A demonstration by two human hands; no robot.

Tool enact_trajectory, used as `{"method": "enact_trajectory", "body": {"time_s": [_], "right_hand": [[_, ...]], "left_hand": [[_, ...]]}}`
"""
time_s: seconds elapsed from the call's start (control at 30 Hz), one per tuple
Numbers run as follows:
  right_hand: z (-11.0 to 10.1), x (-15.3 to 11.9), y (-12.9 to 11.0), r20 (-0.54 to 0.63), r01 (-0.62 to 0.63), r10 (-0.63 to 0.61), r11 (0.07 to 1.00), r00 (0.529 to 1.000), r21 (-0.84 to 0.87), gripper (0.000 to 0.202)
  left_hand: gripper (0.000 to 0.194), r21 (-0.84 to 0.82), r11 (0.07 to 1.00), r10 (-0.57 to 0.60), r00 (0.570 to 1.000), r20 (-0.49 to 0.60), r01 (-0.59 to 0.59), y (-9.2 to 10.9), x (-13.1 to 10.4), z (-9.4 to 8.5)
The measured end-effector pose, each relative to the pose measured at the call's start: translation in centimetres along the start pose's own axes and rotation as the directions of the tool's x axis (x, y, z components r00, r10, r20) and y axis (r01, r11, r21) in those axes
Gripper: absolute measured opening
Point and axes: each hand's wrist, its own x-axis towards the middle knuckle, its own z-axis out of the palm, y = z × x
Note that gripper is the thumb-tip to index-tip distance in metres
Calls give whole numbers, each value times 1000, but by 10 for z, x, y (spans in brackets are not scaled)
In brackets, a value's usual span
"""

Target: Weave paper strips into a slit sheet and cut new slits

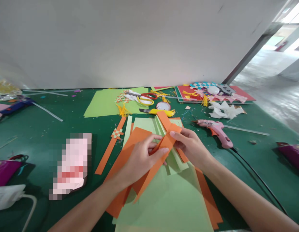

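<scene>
Left hand (142,156) pinches orange paper strip (151,172); right hand (189,141) pinches its top end. Strip sits above light green paper (166,203), well short of worktop's (67,116) far edge. Squeezing hard could crease strip; loose thumb could let it slip crooked.

A long orange paper strip (156,166) is held slantwise above the tabletop (74,109), well in from its far edge, its lower end angled toward the near left. A second orange strip (163,120) is crossed behind it, partly hidden.
</scene>
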Motion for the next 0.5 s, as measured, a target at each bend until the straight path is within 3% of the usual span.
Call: {"method": "enact_trajectory", "body": {"time_s": [0.3,0.5], "right_hand": [[0,0,4,44,-19,21,998,999,-52,27],[1,-2,3,67,-25,27,999,997,-34,28]], "left_hand": [[25,14,1000,-2,1000,13,2,0,0,2],[33,32,999,4,1000,26,-5,-2,1,2]]}}
